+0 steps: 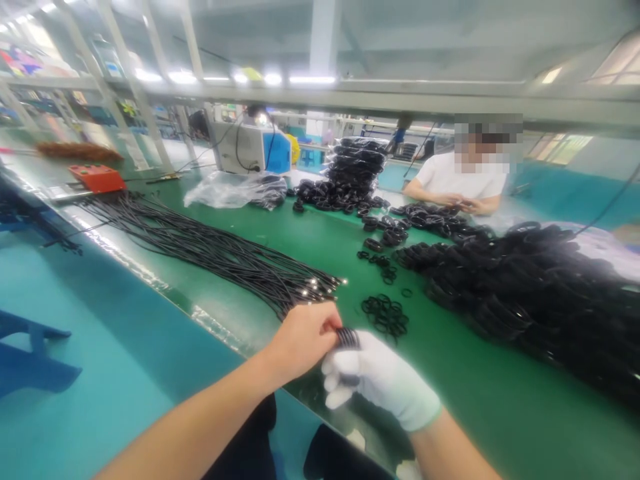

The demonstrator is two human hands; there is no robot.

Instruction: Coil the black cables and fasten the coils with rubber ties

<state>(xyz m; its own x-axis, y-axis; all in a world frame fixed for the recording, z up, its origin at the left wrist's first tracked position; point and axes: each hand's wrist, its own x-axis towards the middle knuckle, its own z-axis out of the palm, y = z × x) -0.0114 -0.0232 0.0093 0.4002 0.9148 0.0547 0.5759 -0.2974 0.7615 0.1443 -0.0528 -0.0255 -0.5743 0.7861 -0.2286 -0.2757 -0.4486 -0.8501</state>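
My left hand (306,339), bare, is closed with its fingertips against the upper edge of a coil of black cable (349,338). My right hand (383,373), in a white glove, is wrapped around that coil, whose parallel turns show above and below the fingers. Just beyond my hands lies a long bundle of straight black cables (215,250), with shiny metal ends (314,287) towards me. Small black rings (385,317) lie in a loose heap on the green tabletop (450,393), beyond my right hand.
A large heap of black coils (490,293) covers the right side. Bagged coils (356,160) are stacked at the back near clear plastic film (225,190). An orange-red block (97,179) sits at the cables' far end. A person (463,177) sits across the table, hands on black items.
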